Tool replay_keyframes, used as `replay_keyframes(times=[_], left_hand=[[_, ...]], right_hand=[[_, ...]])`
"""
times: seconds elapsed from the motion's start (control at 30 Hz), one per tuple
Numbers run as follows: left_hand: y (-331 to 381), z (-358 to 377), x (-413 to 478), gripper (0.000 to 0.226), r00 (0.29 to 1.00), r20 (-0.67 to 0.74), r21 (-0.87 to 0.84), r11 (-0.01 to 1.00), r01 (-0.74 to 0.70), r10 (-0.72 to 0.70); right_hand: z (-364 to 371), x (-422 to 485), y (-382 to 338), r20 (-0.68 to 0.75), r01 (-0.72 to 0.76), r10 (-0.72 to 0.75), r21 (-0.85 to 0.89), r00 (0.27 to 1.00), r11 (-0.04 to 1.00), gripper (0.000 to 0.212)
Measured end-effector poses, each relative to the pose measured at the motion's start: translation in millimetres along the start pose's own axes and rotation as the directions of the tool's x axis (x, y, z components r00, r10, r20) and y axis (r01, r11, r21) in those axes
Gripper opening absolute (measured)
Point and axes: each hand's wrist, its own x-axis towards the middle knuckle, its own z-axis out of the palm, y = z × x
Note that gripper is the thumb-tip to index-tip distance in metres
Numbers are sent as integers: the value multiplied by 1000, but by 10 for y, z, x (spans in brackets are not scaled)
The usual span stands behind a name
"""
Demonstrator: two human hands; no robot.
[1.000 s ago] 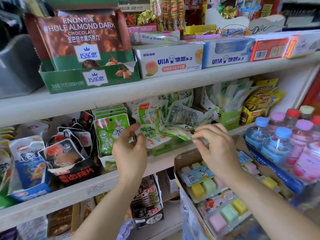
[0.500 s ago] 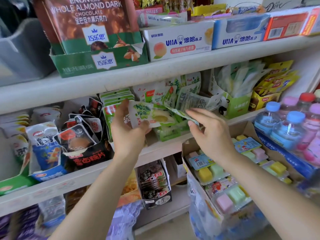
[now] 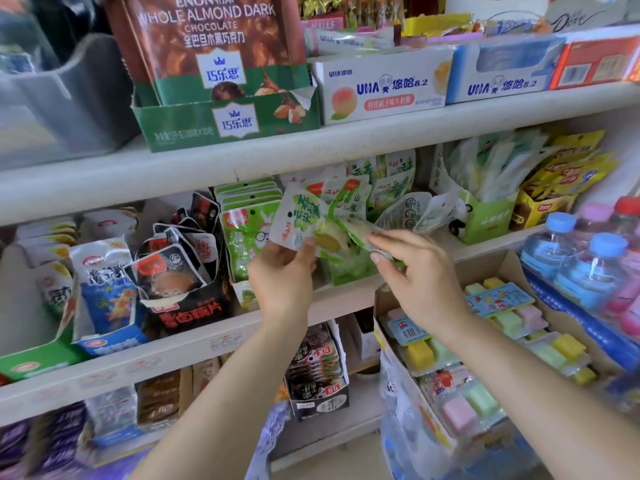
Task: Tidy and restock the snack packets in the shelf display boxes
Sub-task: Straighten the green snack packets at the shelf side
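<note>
My left hand [image 3: 282,275] grips a small bunch of white and green snack packets [image 3: 301,220] in front of the middle shelf, thumb on their lower edge. My right hand [image 3: 415,271] pinches the right end of another green packet [image 3: 360,233] from the same bunch. Behind them a low green display box [image 3: 346,271] holds more of these packets [image 3: 388,188], leaning untidily. To the left stands a row of green rabbit packets [image 3: 246,233].
Black snack packets [image 3: 173,268] and blue-white ones [image 3: 104,289] fill boxes at the left. A green box [image 3: 485,216] and a yellow box [image 3: 540,209] stand on the right. A cardboard box of pastel candy [image 3: 485,327] and water bottles [image 3: 588,271] jut out below right. The upper shelf edge [image 3: 311,150] overhangs.
The left hand has lifted its packets up and turned them more upright. The right hand has followed, still holding a packet's end. The view has moved closer to the shelf.
</note>
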Motion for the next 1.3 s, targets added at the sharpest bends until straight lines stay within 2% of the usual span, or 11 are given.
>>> replay_keyframes(times=[0.27,0.37,0.47,0.6,0.73,0.83,0.93,1.0,1.07,1.17,1.3], left_hand=[[204,156,243,13,975,-6,-51,973,-223,223],[170,201,338,36,954,93,46,956,-289,284],[134,183,295,57,905,271,96,926,-366,329],[50,85,317,64,837,395,280,818,-502,379],[9,34,344,50,821,430,259,820,-510,375],[-17,11,309,50,842,352,262,820,-508,409],[-73,-25,309,44,722,283,411,600,-686,631],[-88,-5,283,30,568,381,446,394,-804,730],[-83,28,227,26,507,527,416,313,-854,683],[-121,37,169,40,551,659,498,252,-830,512],[-181,-12,150,44,546,710,555,123,-823,445]], right_hand=[[50,-30,1,-187,-42,50,47,981,998,31],[94,-46,17,-188,-25,31,36,982,999,32],[131,-10,19,-147,4,-17,-86,989,996,36],[197,81,73,-43,76,-88,-223,995,972,37],[263,129,52,107,130,-106,-250,989,959,35],[245,145,-25,275,99,-27,-251,961,963,41],[202,156,-44,434,113,33,-306,901,945,49],[151,193,-46,482,127,47,-321,875,939,56],[102,217,-33,503,130,39,-296,863,946,61],[33,173,47,418,101,-18,-175,908,979,56],[-135,92,300,-98,70,-82,-119,992,990,27]])
